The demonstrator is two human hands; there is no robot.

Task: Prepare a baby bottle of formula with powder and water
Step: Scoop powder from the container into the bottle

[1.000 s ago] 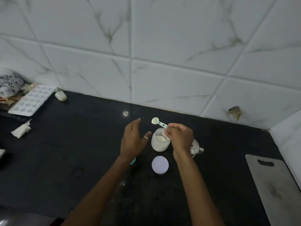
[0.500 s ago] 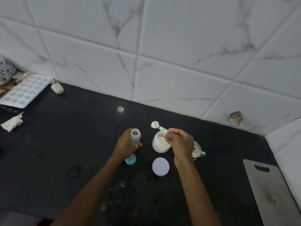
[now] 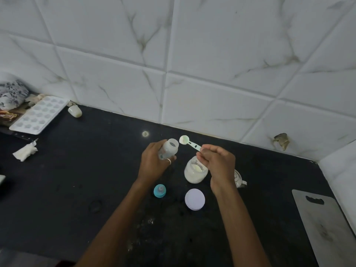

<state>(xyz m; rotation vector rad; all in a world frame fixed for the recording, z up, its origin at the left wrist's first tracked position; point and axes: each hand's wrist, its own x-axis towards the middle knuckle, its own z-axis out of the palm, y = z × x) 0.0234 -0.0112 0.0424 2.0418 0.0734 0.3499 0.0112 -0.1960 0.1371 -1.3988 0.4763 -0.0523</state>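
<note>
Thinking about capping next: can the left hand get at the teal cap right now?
Probably not yet: the left hand grips the bottle. The teal cap lies uncovered on the counter beside that wrist, so the path looks free.

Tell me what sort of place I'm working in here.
Most likely a home kitchen: a dark stone countertop against marble-look wall tiles, a cutting board at right, an ice tray at left.

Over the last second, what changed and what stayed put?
The left hand, open a second ago, took hold of the baby bottle and brought it up beside the scoop, mouth tilted toward it. The right hand still pinches the scoop; powder jar, lid and teal cap stayed put.
</note>
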